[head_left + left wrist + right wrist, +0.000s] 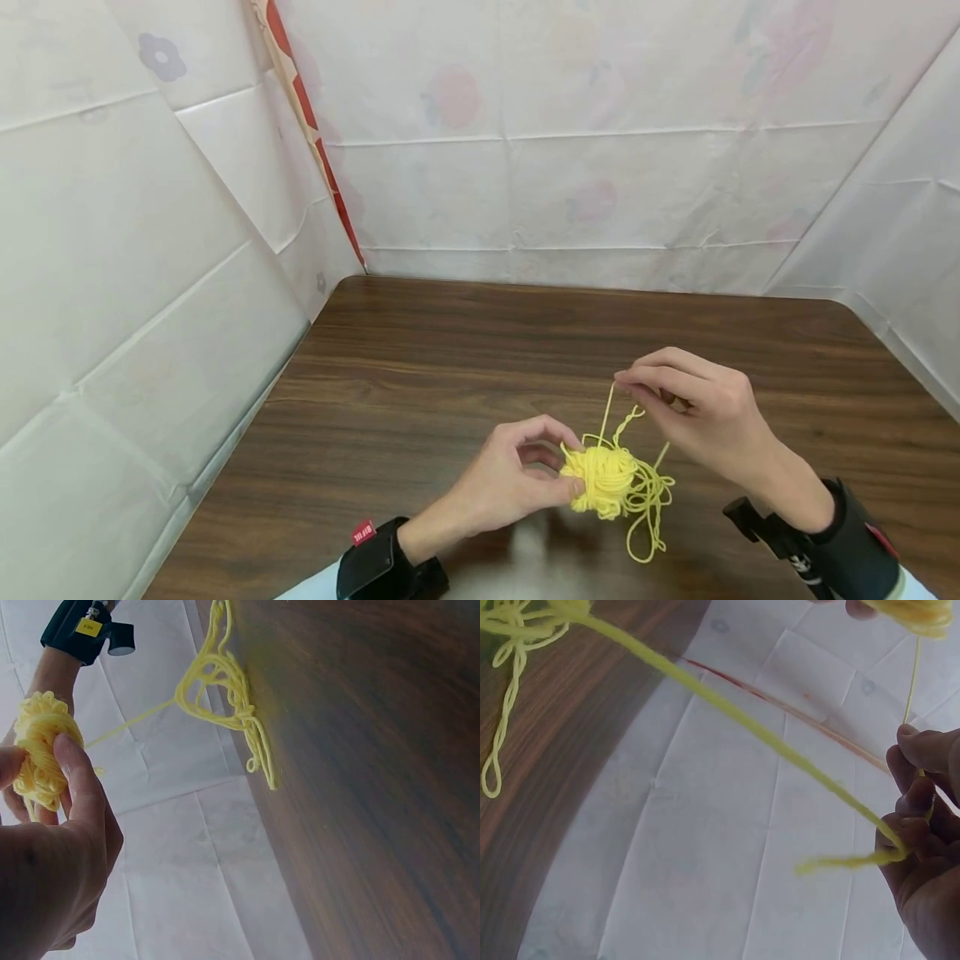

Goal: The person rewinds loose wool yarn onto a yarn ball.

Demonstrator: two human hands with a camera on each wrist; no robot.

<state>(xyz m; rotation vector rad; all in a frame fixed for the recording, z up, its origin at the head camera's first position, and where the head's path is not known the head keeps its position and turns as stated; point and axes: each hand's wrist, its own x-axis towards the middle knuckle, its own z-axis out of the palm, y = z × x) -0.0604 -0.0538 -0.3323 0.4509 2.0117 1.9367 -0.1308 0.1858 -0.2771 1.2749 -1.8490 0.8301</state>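
Note:
A small wound ball of yellow yarn (604, 481) is in my left hand (517, 473), its thumb on the near side and fingers behind. To the right and above, my right hand (701, 407) pinches a yarn strand between thumb and fingertips; the strand runs taut up from the ball. In the right wrist view a second strand (780, 746) passes through the curled lower fingers of that hand, and a short loose tail (840, 862) sticks out. Tangled loose loops of yarn (241, 712) lie on the table beside the ball.
The dark wood-grain table (420, 367) has rounded far corners. White sheeting with faint prints (555, 200) hangs behind it and along both sides. A red and tan strip (311, 125) runs down the back left corner. Black bands (382, 560) wrap both wrists.

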